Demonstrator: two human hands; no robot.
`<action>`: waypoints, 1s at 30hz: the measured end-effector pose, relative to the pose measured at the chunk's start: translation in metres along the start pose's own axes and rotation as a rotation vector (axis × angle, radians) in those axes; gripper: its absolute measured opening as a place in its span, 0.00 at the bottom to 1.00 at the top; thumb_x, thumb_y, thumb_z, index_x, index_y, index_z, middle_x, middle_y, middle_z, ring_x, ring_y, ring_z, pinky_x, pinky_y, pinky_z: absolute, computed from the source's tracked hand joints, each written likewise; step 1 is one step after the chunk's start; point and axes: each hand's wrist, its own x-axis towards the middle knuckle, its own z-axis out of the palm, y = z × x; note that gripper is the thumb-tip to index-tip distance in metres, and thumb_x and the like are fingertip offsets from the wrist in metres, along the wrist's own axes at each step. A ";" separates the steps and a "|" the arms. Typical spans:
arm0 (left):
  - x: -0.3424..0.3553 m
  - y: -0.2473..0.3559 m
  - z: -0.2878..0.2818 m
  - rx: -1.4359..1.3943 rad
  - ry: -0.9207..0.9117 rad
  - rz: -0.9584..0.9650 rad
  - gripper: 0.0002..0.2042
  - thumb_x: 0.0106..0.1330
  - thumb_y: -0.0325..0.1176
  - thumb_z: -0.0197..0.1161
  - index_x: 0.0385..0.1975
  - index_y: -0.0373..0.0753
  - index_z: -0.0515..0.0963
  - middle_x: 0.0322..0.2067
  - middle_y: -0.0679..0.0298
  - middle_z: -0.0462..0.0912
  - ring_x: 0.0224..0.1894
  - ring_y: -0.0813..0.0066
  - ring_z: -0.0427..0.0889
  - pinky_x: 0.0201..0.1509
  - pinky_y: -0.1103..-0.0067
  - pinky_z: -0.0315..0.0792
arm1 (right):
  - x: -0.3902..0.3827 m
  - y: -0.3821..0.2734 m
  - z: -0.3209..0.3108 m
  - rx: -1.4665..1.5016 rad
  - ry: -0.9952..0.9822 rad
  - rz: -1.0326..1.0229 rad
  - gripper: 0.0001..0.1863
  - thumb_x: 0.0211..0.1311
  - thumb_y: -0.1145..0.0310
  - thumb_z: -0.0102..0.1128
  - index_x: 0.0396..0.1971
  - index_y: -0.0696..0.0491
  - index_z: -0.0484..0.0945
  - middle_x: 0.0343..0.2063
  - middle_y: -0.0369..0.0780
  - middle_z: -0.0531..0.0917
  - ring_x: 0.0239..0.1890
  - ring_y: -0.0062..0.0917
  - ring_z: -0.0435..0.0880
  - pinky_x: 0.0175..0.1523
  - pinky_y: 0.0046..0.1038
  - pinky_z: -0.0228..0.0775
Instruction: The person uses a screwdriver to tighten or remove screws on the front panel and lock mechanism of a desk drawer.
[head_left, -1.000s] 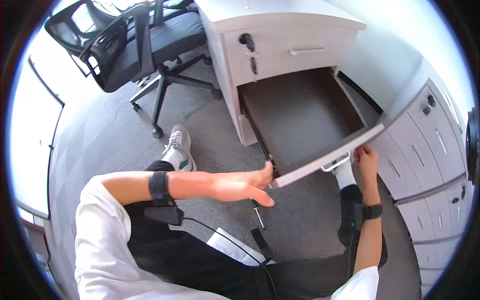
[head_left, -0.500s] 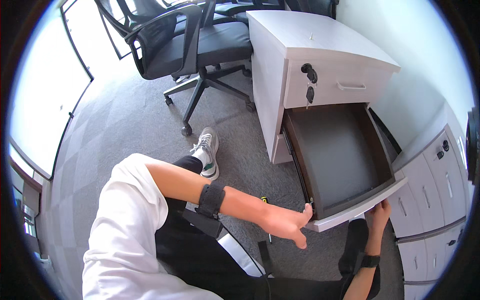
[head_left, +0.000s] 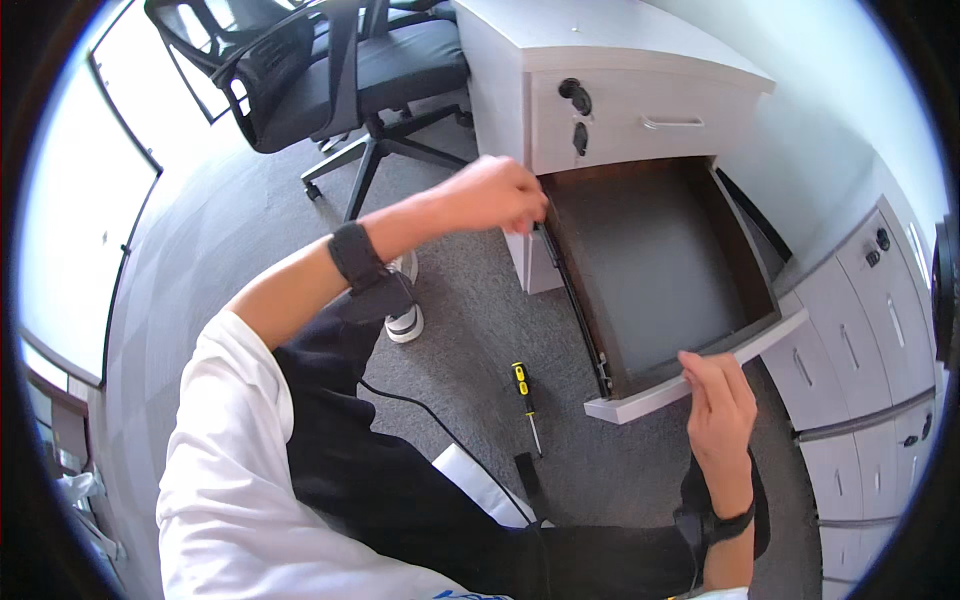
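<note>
The left grip (head_left: pixel 495 197), bare fingers curled and slightly blurred, has moved from the drawer's front corner to the rear of its left side, close to the cabinet opening; from my distant seat I cannot tell whether it holds anything. The right grip (head_left: pixel 722 410) has come up to the top edge of the drawer front (head_left: pixel 640 402), fingers bent, whether clasping or merely resting I cannot say. The shift sets the two at opposite ends of the drawer (head_left: pixel 660 270), which remains pulled well out of the pale cabinet (head_left: pixel 495 100), bare inside; I judge the work now centres on the rear of the dark runner (head_left: pixel 572 300) along its left wall. Above, keys (head_left: pixel 580 138) hang from the closed top drawer (head_left: pixel 645 115). On the carpet (head_left: pixel 455 320), a yellow-and-black screwdriver (head_left: pixel 522 385) lies untouched near a white sheet (head_left: pixel 475 485). Beyond stands a black office chair (head_left: pixel 390 65).
</note>
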 end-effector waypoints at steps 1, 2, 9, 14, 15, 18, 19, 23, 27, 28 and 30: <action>0.004 -0.005 -0.009 0.111 -0.012 -0.115 0.16 0.63 0.41 0.54 0.28 0.32 0.81 0.24 0.61 0.83 0.26 0.76 0.83 0.31 0.79 0.78 | 0.002 0.001 0.001 -0.003 0.004 0.010 0.15 0.47 0.87 0.57 0.37 0.59 0.77 0.25 0.43 0.74 0.27 0.32 0.74 0.32 0.29 0.67; 0.005 -0.007 -0.015 0.221 -0.020 -0.228 0.18 0.64 0.43 0.54 0.26 0.32 0.81 0.23 0.61 0.83 0.26 0.76 0.83 0.29 0.79 0.77 | 0.004 0.003 0.000 -0.011 -0.010 -0.010 0.13 0.47 0.86 0.58 0.36 0.59 0.75 0.24 0.42 0.74 0.27 0.32 0.75 0.32 0.29 0.67; 0.009 -0.049 0.004 0.343 0.206 -0.249 0.35 0.60 0.53 0.59 0.59 0.32 0.61 0.35 0.51 0.81 0.34 0.66 0.82 0.38 0.74 0.75 | 0.009 0.005 0.009 -0.044 -0.115 -0.015 0.06 0.51 0.84 0.55 0.27 0.59 0.70 0.22 0.42 0.73 0.24 0.34 0.73 0.29 0.30 0.66; 0.023 -0.068 0.029 0.355 0.392 0.026 0.48 0.59 0.50 0.62 0.65 0.24 0.39 0.52 0.39 0.70 0.45 0.59 0.79 0.53 0.73 0.70 | 0.005 0.000 0.017 -0.033 -0.114 0.053 0.05 0.51 0.85 0.52 0.26 0.59 0.68 0.22 0.44 0.71 0.26 0.37 0.71 0.31 0.33 0.64; 0.021 -0.054 0.031 0.303 0.339 -0.055 0.49 0.59 0.48 0.62 0.64 0.22 0.36 0.54 0.38 0.68 0.46 0.57 0.79 0.55 0.72 0.68 | 0.003 0.000 0.017 -0.039 -0.127 0.053 0.05 0.51 0.85 0.51 0.26 0.60 0.67 0.23 0.44 0.70 0.27 0.38 0.70 0.32 0.34 0.63; 0.021 -0.052 0.038 0.294 0.382 -0.017 0.47 0.60 0.46 0.60 0.64 0.22 0.35 0.55 0.37 0.67 0.47 0.55 0.79 0.56 0.71 0.67 | 0.002 -0.005 0.017 -0.071 -0.138 0.065 0.06 0.50 0.86 0.50 0.26 0.60 0.67 0.23 0.45 0.69 0.28 0.38 0.69 0.34 0.34 0.63; 0.019 -0.053 0.037 0.275 0.369 -0.008 0.45 0.60 0.42 0.59 0.64 0.23 0.35 0.56 0.37 0.66 0.47 0.54 0.79 0.57 0.71 0.66 | 0.002 -0.006 0.017 -0.067 -0.142 0.057 0.06 0.50 0.86 0.50 0.26 0.60 0.67 0.23 0.45 0.69 0.28 0.38 0.69 0.34 0.34 0.63; 0.009 -0.050 0.029 0.212 0.271 -0.025 0.43 0.57 0.34 0.58 0.65 0.24 0.36 0.55 0.37 0.67 0.49 0.51 0.78 0.56 0.70 0.68 | 0.001 -0.007 0.014 -0.099 -0.186 0.059 0.06 0.49 0.86 0.50 0.25 0.60 0.66 0.23 0.45 0.68 0.28 0.38 0.68 0.34 0.34 0.62; 0.007 -0.056 0.032 0.273 0.305 0.031 0.43 0.57 0.34 0.58 0.65 0.24 0.36 0.53 0.38 0.69 0.49 0.51 0.77 0.54 0.68 0.69 | -0.001 -0.009 0.011 -0.114 -0.216 0.080 0.06 0.49 0.86 0.50 0.25 0.60 0.65 0.23 0.45 0.67 0.28 0.39 0.67 0.34 0.35 0.61; 0.006 -0.054 0.034 0.282 0.316 0.015 0.43 0.57 0.33 0.58 0.65 0.24 0.37 0.52 0.39 0.69 0.50 0.51 0.77 0.54 0.67 0.69 | -0.002 -0.009 0.009 -0.114 -0.218 0.076 0.06 0.49 0.86 0.50 0.25 0.60 0.65 0.23 0.45 0.67 0.28 0.39 0.67 0.34 0.35 0.61; 0.002 -0.049 0.037 0.291 0.330 0.001 0.42 0.57 0.33 0.57 0.65 0.24 0.37 0.52 0.39 0.70 0.50 0.50 0.76 0.54 0.67 0.69 | -0.005 -0.011 0.006 -0.135 -0.239 0.107 0.05 0.51 0.85 0.49 0.24 0.60 0.65 0.23 0.46 0.66 0.29 0.39 0.67 0.34 0.35 0.60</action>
